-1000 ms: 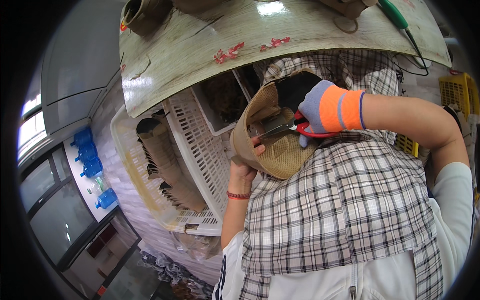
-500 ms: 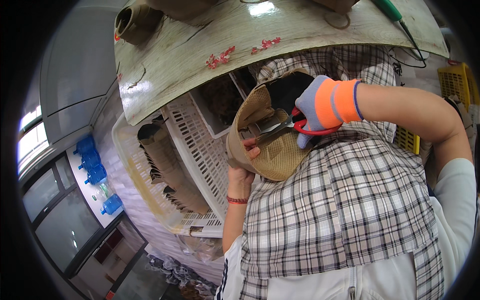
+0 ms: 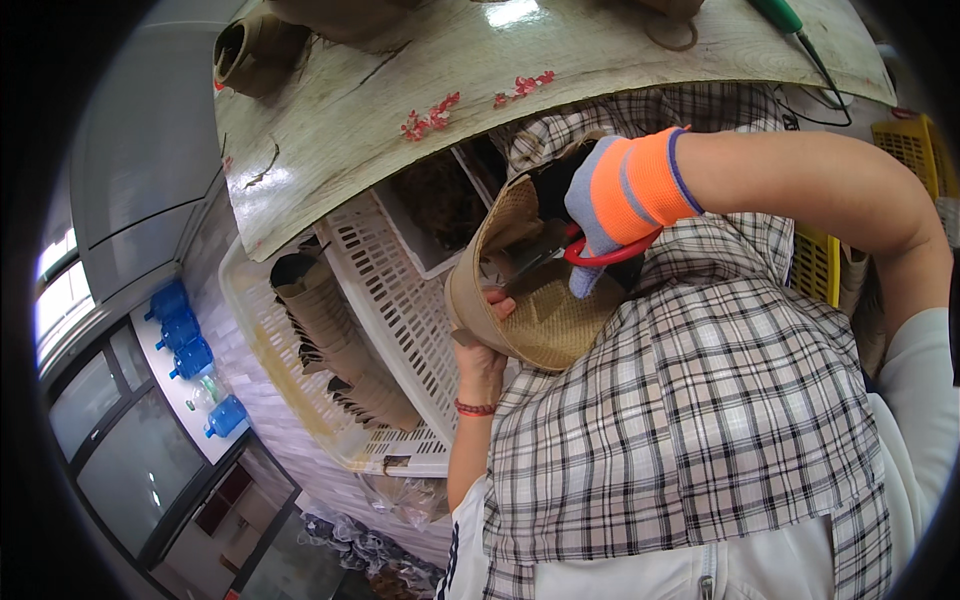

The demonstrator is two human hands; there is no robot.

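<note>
A tan woven-textured piece (image 3: 568, 335), curved like an open hat or bag shell with a dark lining, rests against my plaid apron. My bare left hand (image 3: 487, 345) grips its left wall, with fingertips showing on the inner side. Gloved in grey and orange, my right hand (image 3: 610, 215) is closed on red-handled scissors (image 3: 612, 250). Their blades point left and down into the hollow of the piece, toward my left fingertips. Part of the blades is hard to make out against the material.
A white plastic basket (image 3: 395, 310) at the left holds stacked tan curved pieces (image 3: 335, 325). Above is a wood-patterned table (image 3: 350, 150) with a tan roll (image 3: 255, 50) and a green-handled tool (image 3: 778, 15). Yellow crates (image 3: 818, 265) stand at the right; blue water bottles (image 3: 180, 325) stand far left.
My right hand and the scissors have shifted slightly left and up, with the blades deeper in the tan piece. My left hand keeps its hold, and the whole view has moved a little.
</note>
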